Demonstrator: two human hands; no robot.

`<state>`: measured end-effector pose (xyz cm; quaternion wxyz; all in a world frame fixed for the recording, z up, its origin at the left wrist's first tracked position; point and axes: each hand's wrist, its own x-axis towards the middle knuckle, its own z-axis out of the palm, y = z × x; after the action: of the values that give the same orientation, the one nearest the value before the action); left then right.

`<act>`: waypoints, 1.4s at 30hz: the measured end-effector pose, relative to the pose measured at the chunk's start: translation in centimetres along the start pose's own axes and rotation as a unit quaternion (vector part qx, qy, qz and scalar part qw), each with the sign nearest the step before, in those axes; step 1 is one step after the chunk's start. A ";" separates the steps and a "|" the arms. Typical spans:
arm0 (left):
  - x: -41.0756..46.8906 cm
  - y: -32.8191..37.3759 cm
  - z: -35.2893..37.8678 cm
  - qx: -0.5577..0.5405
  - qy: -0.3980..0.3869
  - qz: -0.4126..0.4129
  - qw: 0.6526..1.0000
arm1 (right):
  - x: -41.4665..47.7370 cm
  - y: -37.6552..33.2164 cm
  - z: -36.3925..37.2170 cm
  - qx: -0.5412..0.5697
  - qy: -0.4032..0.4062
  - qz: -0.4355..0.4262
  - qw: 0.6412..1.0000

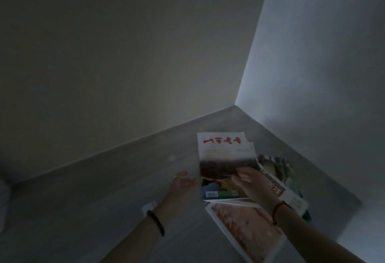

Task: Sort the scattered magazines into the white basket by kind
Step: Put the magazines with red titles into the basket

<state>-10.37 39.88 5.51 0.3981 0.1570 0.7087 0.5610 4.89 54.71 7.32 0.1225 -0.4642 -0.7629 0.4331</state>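
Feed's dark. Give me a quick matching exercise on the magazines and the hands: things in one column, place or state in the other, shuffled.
1 red-title magazine
2 orange-cover magazine
3 left hand
4 green-cover magazine

A open, beside the held magazine's left edge
B held by the right hand
C on the floor, lowest in view
D far right, partly under another magazine

Pairs: 1-B, 2-C, 3-A, 4-D

Dim corner (235,105), grey floor (93,210), pale bare walls (125,54)
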 end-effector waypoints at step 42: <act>-10.7 3.5 -22.5 -0.094 0.160 0.130 0.974 | -2.2 -18.7 9.9 0.191 -0.199 -0.187 0.943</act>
<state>-21.02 18.82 14.05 0.2161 0.1180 0.6805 0.6901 -11.03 43.86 16.42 0.1337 -0.1853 -0.7482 0.6229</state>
